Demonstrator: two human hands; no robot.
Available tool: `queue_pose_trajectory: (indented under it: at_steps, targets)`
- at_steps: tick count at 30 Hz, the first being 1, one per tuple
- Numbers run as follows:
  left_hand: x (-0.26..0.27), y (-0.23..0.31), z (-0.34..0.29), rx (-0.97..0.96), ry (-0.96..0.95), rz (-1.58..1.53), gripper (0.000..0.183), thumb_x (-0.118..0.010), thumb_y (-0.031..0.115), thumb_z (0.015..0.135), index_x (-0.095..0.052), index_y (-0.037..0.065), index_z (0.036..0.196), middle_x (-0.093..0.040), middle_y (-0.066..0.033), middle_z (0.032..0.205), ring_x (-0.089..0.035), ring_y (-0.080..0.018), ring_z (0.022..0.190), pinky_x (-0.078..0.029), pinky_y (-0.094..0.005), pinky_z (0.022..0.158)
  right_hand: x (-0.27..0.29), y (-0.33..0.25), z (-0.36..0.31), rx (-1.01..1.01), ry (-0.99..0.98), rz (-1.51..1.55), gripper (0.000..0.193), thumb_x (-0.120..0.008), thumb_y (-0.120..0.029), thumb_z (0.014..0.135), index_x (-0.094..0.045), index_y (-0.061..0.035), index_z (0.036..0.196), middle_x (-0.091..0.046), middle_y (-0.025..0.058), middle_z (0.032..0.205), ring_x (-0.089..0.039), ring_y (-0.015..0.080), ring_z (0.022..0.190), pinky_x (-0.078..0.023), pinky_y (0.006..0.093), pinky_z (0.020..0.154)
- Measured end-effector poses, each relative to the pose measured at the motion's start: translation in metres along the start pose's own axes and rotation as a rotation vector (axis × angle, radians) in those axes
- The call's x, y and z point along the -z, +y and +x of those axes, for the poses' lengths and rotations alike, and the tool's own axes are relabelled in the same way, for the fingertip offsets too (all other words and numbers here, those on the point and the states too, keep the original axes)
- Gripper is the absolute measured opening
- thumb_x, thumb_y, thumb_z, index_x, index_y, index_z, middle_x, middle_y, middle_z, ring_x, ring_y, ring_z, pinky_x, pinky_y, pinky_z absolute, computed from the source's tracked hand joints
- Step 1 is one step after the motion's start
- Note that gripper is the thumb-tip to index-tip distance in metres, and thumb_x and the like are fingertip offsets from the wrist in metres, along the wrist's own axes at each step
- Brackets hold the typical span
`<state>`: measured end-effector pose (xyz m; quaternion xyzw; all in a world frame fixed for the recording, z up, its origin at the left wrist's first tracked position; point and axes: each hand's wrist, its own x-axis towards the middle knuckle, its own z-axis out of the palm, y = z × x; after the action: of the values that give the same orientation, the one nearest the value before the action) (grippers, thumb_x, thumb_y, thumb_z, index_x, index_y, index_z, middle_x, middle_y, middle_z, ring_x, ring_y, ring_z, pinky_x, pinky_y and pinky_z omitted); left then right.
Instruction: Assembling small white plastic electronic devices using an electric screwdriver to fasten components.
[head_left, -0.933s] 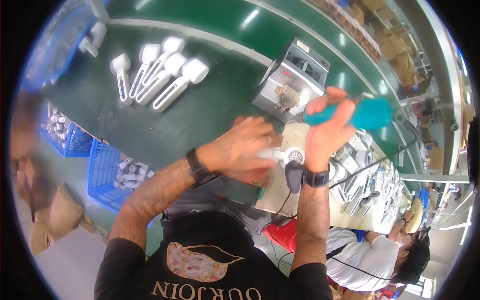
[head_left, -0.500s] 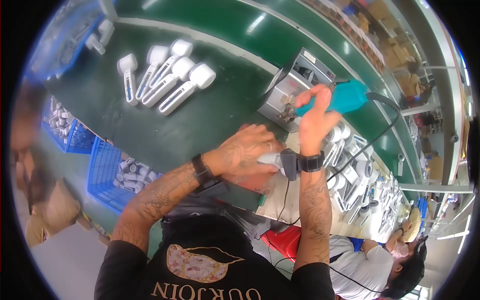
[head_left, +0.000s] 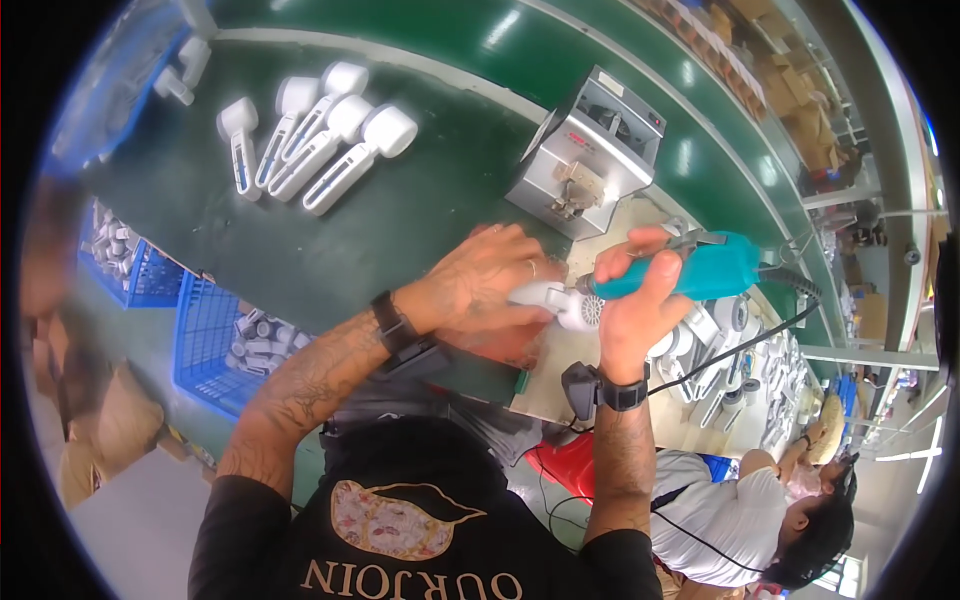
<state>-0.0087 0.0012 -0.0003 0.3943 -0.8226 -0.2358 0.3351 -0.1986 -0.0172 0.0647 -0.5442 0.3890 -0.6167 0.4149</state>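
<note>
My left hand [head_left: 490,275] is wrapped round the handle of a white handheld device [head_left: 578,309], whose round slotted grille end faces my right hand. Closed round a teal electric screwdriver [head_left: 715,268], my right hand [head_left: 640,295] holds it nearly level, its front end pointing left at the device's head. Whether the bit touches the device I cannot tell, as the tip is too small to make out. A silver screw feeder [head_left: 590,150] stands just beyond the screwdriver.
Several finished-looking white devices [head_left: 335,140] lie on the green bench at the far left. Many more white pieces [head_left: 735,355] are heaped on the right, under the screwdriver's black cable [head_left: 755,335]. Blue baskets [head_left: 200,345] stand below the bench's left edge. A person in white [head_left: 725,505] sits at right.
My right hand has brought the screwdriver away from the screw feeder, down and toward me, to the device's head. My left hand still grips the device; the grille end now shows.
</note>
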Motion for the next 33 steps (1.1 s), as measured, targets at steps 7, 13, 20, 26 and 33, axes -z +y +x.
queue_pose_trajectory:
  at_steps: [7,13,20,26,33]
  targets:
    - [-0.001,0.002,0.0,0.007,-0.015,0.009,0.043,-0.075,0.049,0.088,-0.075,0.018,0.117,-0.062,-0.0031,0.111,-0.055,-0.0256,0.107,-0.046,-0.0418,0.095,0.001,0.003,-0.004,0.041,-0.042,-0.006,0.053,-0.058,-0.05,0.104,-0.057,0.0024,0.11,-0.055,0.0082,0.071,-0.057,0.0198,0.062,-0.047,0.0344,0.059]
    - [-0.003,-0.001,0.0,-0.018,-0.023,0.056,0.043,-0.075,0.051,0.088,-0.075,0.016,0.112,-0.061,-0.0048,0.111,-0.055,-0.0265,0.107,-0.046,-0.0418,0.096,0.002,0.011,-0.005,0.011,-0.053,0.0,0.042,-0.057,-0.041,0.106,-0.054,0.0009,0.104,-0.055,0.0089,0.071,-0.057,0.0208,0.062,-0.048,0.0349,0.059]
    - [-0.004,0.002,0.0,-0.028,-0.004,0.066,0.042,-0.076,0.045,0.088,-0.07,0.009,0.11,-0.059,-0.0077,0.111,-0.055,-0.029,0.107,-0.045,-0.0433,0.095,-0.005,0.013,-0.008,0.032,-0.078,0.007,0.039,-0.055,-0.037,0.107,-0.053,0.0005,0.096,-0.054,0.0091,0.07,-0.056,0.0215,0.061,-0.048,0.035,0.059]
    - [-0.003,0.003,0.0,-0.068,0.004,0.073,0.045,-0.076,0.046,0.088,-0.069,0.008,0.111,-0.059,-0.0094,0.111,-0.055,-0.0295,0.105,-0.045,-0.0431,0.096,-0.005,0.009,-0.007,-0.06,0.016,-0.042,0.042,-0.055,-0.039,0.107,-0.054,0.0017,0.099,-0.056,0.0092,0.071,-0.057,0.0213,0.062,-0.048,0.0342,0.06]
    - [0.0,0.003,-0.001,-0.062,-0.005,0.084,0.046,-0.071,0.048,0.091,-0.069,0.008,0.114,-0.058,-0.0102,0.11,-0.054,-0.0297,0.105,-0.045,-0.0432,0.096,-0.039,-0.005,0.055,0.1,0.048,-0.084,0.038,-0.052,-0.035,0.11,-0.059,0.0019,0.105,-0.059,0.0069,0.072,-0.06,0.0177,0.065,-0.047,0.0299,0.059]
